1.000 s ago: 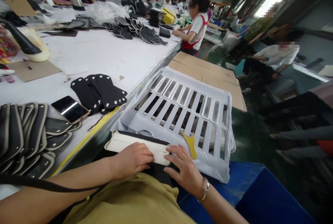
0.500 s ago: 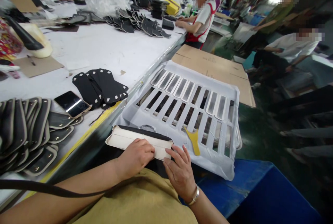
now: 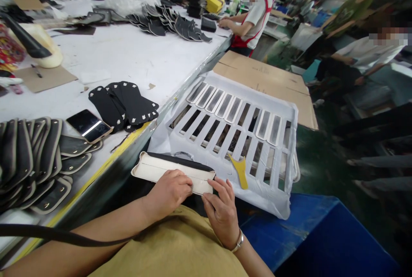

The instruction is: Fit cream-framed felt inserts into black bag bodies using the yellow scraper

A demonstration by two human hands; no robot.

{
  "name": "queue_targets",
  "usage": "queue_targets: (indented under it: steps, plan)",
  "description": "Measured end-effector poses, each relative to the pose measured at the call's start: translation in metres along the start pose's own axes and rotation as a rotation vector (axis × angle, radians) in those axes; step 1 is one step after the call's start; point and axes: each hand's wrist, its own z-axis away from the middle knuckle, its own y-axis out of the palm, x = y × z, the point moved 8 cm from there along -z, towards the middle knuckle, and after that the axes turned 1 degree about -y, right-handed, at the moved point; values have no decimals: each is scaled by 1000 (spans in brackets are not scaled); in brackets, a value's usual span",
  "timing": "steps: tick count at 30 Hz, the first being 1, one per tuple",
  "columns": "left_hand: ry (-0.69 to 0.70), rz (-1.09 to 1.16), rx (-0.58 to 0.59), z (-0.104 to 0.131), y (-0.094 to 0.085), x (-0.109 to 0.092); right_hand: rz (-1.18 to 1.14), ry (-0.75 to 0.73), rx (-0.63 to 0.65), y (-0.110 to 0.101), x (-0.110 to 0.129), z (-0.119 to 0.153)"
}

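Observation:
A long, narrow piece (image 3: 161, 169) with a cream-white face and a black edge along its far side lies across my lap, close to the front of my body. My left hand (image 3: 170, 191) is closed on its near edge, fingers curled over the white face. At the right end, my right hand (image 3: 222, 212) pinches the corner between thumb and fingers. Just beyond the piece is a grey slotted tray (image 3: 206, 146), with several grey, white-rimmed strips (image 3: 215, 102) lying in its slots. A yellow forked tool (image 3: 240, 171) rests on the tray's near side.
To the left, a white table (image 3: 128, 58) bears black panels with white tabs (image 3: 138, 101), a phone (image 3: 88, 126) and stacked dark panels with pale rims (image 3: 24, 152). A blue bin (image 3: 289, 225) stands at the right, cardboard (image 3: 264, 75) behind the tray. A co-worker (image 3: 257, 19) stands along the table.
Both hands stay on the white-faced piece at nearly the same place. My right hand's fingers sit slightly differently at its right end. The view has shifted a little.

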Motion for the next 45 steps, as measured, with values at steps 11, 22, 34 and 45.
queue_targets:
  steps: [11, 22, 34, 45]
  plan:
    - [47, -127, -63, 10, 2, -9, 156, 3, -74, 3, 14, 1]
    - [-287, -27, 85, -15, -1, 12, 133, 219, 32, 10, 6, -9]
    - [-343, -140, 169, -15, 1, 5, 178, 276, -43, 9, 12, 1]
    - [-261, -87, 156, -9, -6, 11, 558, -70, 122, 33, 63, 32]
